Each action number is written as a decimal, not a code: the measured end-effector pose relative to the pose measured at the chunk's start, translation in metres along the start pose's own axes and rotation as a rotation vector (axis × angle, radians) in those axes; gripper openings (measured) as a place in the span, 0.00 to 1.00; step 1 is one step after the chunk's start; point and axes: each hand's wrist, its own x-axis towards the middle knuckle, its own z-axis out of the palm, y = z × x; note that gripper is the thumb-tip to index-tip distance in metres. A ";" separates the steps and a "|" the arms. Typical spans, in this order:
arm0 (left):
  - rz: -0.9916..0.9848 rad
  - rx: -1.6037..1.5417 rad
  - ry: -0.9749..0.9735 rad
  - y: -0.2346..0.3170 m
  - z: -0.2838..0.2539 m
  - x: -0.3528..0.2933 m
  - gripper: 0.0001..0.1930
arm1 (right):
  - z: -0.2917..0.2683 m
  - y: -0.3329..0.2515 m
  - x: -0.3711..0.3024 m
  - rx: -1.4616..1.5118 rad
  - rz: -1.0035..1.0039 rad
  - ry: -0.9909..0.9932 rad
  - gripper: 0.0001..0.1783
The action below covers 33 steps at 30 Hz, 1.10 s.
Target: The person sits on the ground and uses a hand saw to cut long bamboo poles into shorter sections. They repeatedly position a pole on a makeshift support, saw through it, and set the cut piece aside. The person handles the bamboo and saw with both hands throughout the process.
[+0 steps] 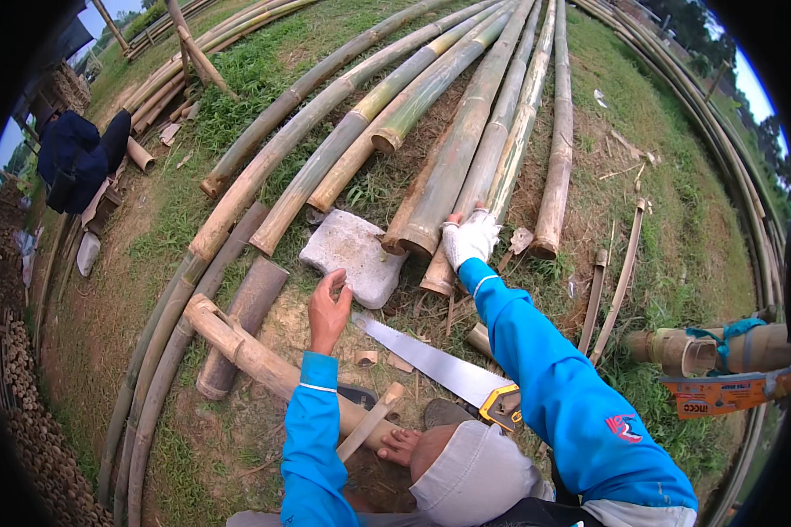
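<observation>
My right hand [471,239], in a white glove with bare fingertips, is closed over a bamboo pole [494,140] near its cut end. Other long bamboo poles [466,132] lie fanned out on both sides of it. My left hand [330,311] is bare and hovers with its fingers apart beside a flat grey stone [353,256], holding nothing. Just below the stone lies a hand saw [435,358] with a yellow and black handle [503,406]. My bare foot [400,446] rests against a thick bamboo length [259,358], which passes under my left forearm.
A thin bamboo strip [371,422] crosses the thick length. Short dark bamboo pieces [242,325] and long curved poles [154,386] lie left. Split bamboo strips [620,281] and an orange-bladed saw [721,393] are at right. A person in dark clothes [75,158] sits at far left.
</observation>
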 end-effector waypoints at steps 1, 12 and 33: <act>0.073 0.106 0.063 -0.013 -0.023 0.027 0.22 | 0.007 -0.015 -0.006 0.028 -0.018 -0.001 0.44; 0.160 0.893 0.307 -0.120 -0.101 0.200 0.42 | 0.014 -0.004 -0.001 -0.068 -0.035 0.025 0.42; 0.073 0.884 0.229 -0.133 -0.125 0.211 0.39 | 0.006 -0.016 -0.002 -0.158 -0.024 -0.007 0.41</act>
